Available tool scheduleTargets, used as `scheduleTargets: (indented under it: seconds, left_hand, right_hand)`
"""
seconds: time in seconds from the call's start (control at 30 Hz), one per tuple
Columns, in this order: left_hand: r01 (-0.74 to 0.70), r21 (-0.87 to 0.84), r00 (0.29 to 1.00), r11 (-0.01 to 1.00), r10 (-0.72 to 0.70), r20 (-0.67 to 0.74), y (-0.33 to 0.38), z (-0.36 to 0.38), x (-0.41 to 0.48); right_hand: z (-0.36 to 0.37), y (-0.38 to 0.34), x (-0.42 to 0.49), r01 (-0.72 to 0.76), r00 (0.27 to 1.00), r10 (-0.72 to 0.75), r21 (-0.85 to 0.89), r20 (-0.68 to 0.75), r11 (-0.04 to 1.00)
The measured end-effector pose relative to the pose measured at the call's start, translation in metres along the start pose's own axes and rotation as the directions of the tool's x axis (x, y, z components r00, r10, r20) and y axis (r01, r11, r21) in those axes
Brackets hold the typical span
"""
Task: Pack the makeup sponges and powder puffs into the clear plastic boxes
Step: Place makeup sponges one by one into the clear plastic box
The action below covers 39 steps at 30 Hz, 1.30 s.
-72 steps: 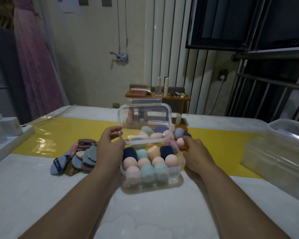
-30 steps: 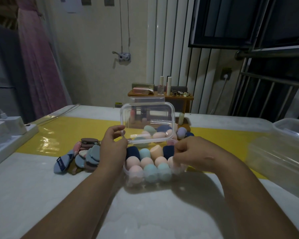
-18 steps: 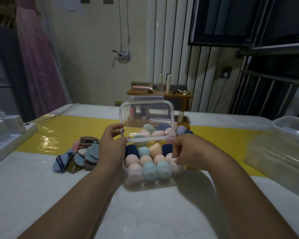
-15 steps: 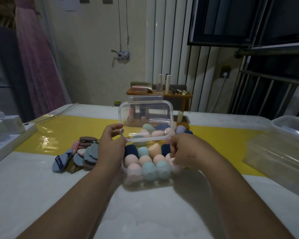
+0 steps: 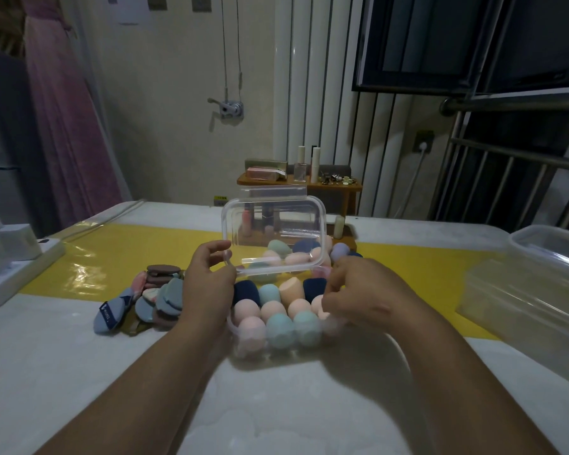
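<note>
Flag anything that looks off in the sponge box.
One peach slant-cut makeup sponge in the clear plastic box looks tilted, its flat cut face showing among rounded tops. Flat powder puffs lie in a loose heap left of it.

Left forearm (image 5: 145,382) and right forearm (image 5: 457,389), both bare, reach forward and converge. Left hand (image 5: 207,287), back uppermost, pinches the lid (image 5: 273,231) corner between thumb and forefinger. Right hand (image 5: 358,297), knuckles up, curls its fingers downward; their hold is hidden.

Head view, forward-down, close
</note>
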<state>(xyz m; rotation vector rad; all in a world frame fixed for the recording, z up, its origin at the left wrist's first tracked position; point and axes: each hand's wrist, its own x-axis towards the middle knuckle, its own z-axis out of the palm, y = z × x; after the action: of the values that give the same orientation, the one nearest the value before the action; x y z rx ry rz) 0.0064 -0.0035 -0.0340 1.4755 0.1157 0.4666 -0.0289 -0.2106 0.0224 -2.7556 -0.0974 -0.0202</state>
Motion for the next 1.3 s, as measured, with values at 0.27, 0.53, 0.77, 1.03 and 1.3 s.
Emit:
scheduleTargets:
  seconds: [0.27, 0.53, 0.77, 1.03, 1.3]
  left_hand:
    - [0.018, -0.025, 1.0, 1.0, -0.017, 0.006, -0.001, 0.0, 0.0]
    - [-0.002, 0.002, 1.0, 1.0, 0.002, -0.001, 0.001, -0.001, 0.0]
    - [0.006, -0.002, 1.0, 1.0, -0.006, 0.005, 0.002, -0.001, -0.001]
    - [0.003, 0.013, 1.0, 1.0, -0.003, 0.006, 0.003, -0.002, -0.003]
    - [0.072, -0.109, 0.994, 0.991, -0.062, 0.087, 0.004, -0.001, -0.001]
  right_hand:
    - [-0.007, -0.001, -0.007, 0.079, 0.993, -0.085, 0.067, 0.087, 0.995]
    - [-0.013, -0.001, -0.012, 0.024, 0.992, -0.033, 0.075, 0.122, 0.997]
    - [-0.012, -0.009, -0.012, -0.026, 0.979, 0.043, -0.087, 0.199, 0.996]
    - [-0.009, -0.017, -0.014, 0.004, 0.976, 0.029, -0.148, 0.217, 0.989]
    - [0.01, 0.01, 0.007, 0.093, 0.962, -0.002, 0.32, -0.272, 0.943]
